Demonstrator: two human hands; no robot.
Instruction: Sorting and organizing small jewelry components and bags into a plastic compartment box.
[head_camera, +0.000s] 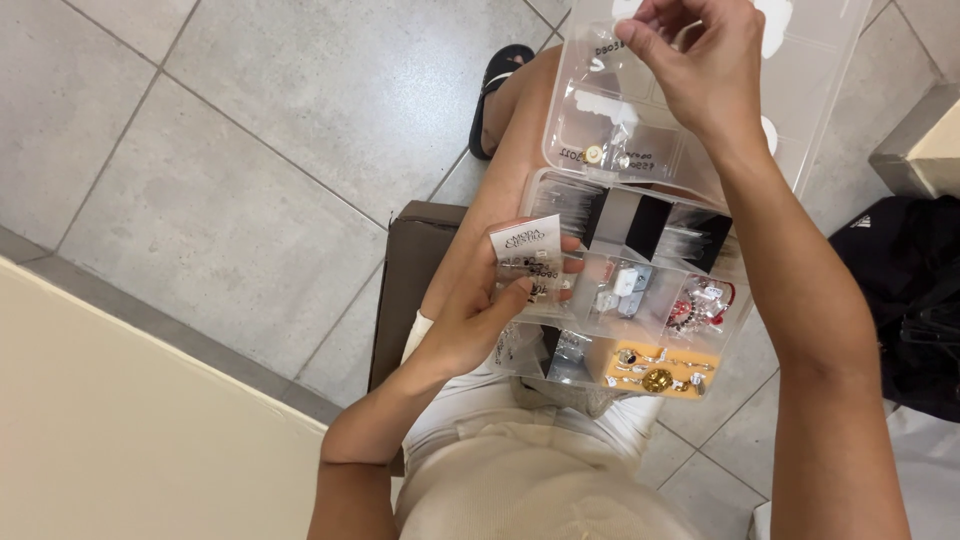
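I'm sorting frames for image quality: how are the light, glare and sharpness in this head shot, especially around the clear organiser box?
Head view: even, soft light, only faint shadows on the floor tiles. The open lid of the clear organiser box has blown-out white glare patches. The left hand with its small card is fairly sharp; the right hand looks slightly soft. The tiny items in the compartments are too small to resolve.
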